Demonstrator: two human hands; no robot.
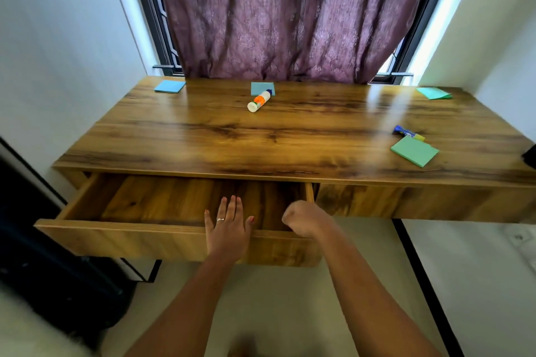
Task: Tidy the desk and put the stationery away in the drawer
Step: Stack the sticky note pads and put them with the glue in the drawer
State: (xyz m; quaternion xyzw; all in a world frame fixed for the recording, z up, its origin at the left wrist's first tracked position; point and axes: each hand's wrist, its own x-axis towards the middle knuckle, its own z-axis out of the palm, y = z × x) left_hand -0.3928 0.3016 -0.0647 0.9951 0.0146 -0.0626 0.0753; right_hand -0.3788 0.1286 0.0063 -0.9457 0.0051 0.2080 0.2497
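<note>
The wooden desk's left drawer (116, 236) is pulled out, and the part of its inside that shows holds nothing. My left hand (227, 227) lies flat over the drawer's front edge, fingers straight. My right hand (304, 219) curls over that same front edge near the drawer's right end. On the desk top lie a white and orange glue bottle (259, 101), a blue glue stick (407, 133), two blue sticky note pads (170, 86) (261, 86) and two green pads (414, 151) (433, 93).
A purple curtain (290, 14) hangs behind the desk (290, 136). A dark piece of furniture (43, 255) stands at the left. The right drawer front (406, 200) is closed. White walls close in both sides.
</note>
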